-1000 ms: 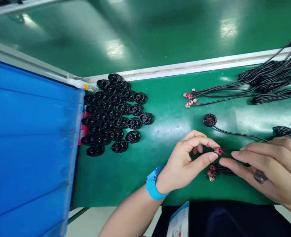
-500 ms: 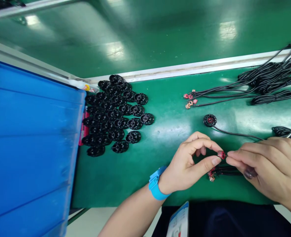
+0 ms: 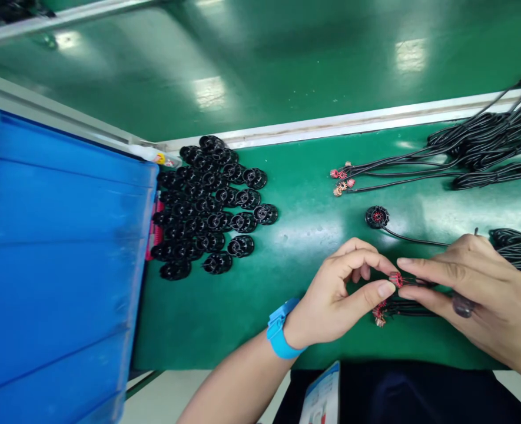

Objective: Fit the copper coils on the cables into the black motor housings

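Observation:
My left hand (image 3: 337, 291), with a blue wristband, pinches a small red wire-wound motor stator (image 3: 396, 279) between thumb and forefinger. Thin dark leads run from the stator toward my right hand (image 3: 481, 294). That hand's thumb and forefinger are parted around the leads, close to the stator. Tucked in its other fingers is a slim tool with a dark rounded end (image 3: 463, 305); its kind is mostly hidden. Beneath the hands lie more red stators (image 3: 379, 312) on black cables. Just beyond sits a black round housing (image 3: 377, 217) with a red stator inside and a cable attached.
Many black plastic housings (image 3: 219, 221) stand grouped at left on the green table (image 3: 304, 247). A blue bin (image 3: 61, 259) borders them. Coiled black cables (image 3: 481, 144) with red and copper stators (image 3: 341, 185) lie at the back right; another coil (image 3: 516, 247) is at right.
My right thumb and forefinger have parted from their pinch on the leads and reached nearer the stator. The tool in that hand has turned. My left hand keeps its pinch.

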A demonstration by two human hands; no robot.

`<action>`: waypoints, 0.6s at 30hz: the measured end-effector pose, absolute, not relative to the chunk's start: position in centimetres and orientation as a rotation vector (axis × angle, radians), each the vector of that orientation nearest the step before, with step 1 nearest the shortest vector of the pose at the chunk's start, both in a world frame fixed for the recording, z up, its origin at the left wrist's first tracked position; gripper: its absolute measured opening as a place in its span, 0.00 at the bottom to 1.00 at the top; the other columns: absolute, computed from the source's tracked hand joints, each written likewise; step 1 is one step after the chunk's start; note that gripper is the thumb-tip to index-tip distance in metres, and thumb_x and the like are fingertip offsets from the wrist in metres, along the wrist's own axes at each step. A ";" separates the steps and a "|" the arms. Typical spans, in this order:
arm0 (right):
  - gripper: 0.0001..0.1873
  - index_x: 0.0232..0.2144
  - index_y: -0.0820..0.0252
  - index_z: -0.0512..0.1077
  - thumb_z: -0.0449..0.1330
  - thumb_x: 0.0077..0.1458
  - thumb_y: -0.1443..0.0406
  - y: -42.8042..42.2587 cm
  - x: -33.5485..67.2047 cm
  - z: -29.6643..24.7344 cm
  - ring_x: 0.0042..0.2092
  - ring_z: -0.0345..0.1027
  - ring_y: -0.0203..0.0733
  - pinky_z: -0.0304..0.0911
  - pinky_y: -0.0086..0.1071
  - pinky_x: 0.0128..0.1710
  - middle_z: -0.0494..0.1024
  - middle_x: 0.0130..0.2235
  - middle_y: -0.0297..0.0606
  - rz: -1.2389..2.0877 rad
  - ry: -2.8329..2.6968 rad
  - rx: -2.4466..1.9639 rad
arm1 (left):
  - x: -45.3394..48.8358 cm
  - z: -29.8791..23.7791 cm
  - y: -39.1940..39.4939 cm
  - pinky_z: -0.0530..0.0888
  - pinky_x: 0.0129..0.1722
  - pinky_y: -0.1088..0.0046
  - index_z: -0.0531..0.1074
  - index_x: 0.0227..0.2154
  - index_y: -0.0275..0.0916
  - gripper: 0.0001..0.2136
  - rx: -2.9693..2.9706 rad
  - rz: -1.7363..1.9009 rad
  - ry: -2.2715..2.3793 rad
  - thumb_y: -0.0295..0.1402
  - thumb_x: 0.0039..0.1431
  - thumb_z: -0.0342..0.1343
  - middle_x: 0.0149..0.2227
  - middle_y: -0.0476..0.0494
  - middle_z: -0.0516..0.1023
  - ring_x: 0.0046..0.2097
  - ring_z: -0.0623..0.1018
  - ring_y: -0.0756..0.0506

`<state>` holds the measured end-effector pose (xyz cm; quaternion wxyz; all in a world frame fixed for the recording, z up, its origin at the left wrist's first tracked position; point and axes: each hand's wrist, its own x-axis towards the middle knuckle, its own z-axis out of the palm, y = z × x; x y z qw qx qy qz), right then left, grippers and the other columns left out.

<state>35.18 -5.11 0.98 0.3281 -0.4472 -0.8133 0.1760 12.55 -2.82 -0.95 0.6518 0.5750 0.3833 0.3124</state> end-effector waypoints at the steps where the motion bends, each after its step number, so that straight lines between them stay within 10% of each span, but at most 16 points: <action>1: 0.19 0.52 0.56 0.76 0.70 0.59 0.70 -5.2 35.2 1.0 0.32 0.67 0.35 0.60 0.37 0.35 0.80 0.33 0.30 0.463 -2.121 -1.172 | 12.6 -0.9 -2.8 0.71 0.36 0.71 0.80 0.41 0.41 0.07 1.329 0.725 0.880 0.38 0.65 0.64 0.40 0.44 0.74 0.36 0.71 0.49; 18: 0.11 0.43 0.54 0.77 0.67 0.59 0.71 -5.7 35.3 0.6 0.29 0.63 0.37 0.60 0.37 0.32 0.74 0.26 0.30 0.264 -2.139 -1.206 | 12.2 -0.6 -3.2 0.77 0.37 0.69 0.79 0.45 0.42 0.10 1.677 0.844 1.031 0.41 0.66 0.64 0.41 0.44 0.77 0.38 0.76 0.47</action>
